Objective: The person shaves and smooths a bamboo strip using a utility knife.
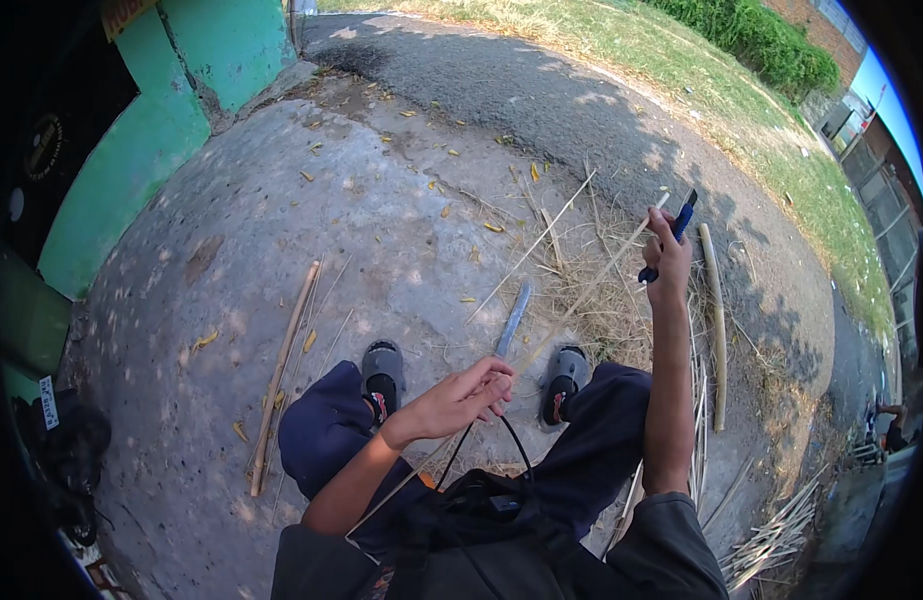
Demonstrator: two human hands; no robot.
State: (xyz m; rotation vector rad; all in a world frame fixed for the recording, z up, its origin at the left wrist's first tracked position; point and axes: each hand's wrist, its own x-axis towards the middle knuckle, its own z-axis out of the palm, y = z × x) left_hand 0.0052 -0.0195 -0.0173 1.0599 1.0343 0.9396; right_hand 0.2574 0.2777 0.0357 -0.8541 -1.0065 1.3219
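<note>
A long, thin bamboo strip (594, 285) runs slantwise from my left hand up to my right hand. My left hand (460, 402) is closed around it above my lap, and its tail trails past my left forearm. Out to the right, my raised right hand (668, 255) pinches the strip's far end. That same hand also grips a blue cutter knife (685, 216), its dark tip pointing up and away. On the ground between my feet lies a bluish-grey bar (515, 318), its kind unclear.
Bamboo poles lie at left (287, 375) and right (715, 330). Shavings (612, 310) and a pile of split strips (777, 535) cover ground on the right. A green wall (132, 170) stands at far left, a parked motorcycle (67, 450) below it. Asphalt (502, 100) and grass lie beyond.
</note>
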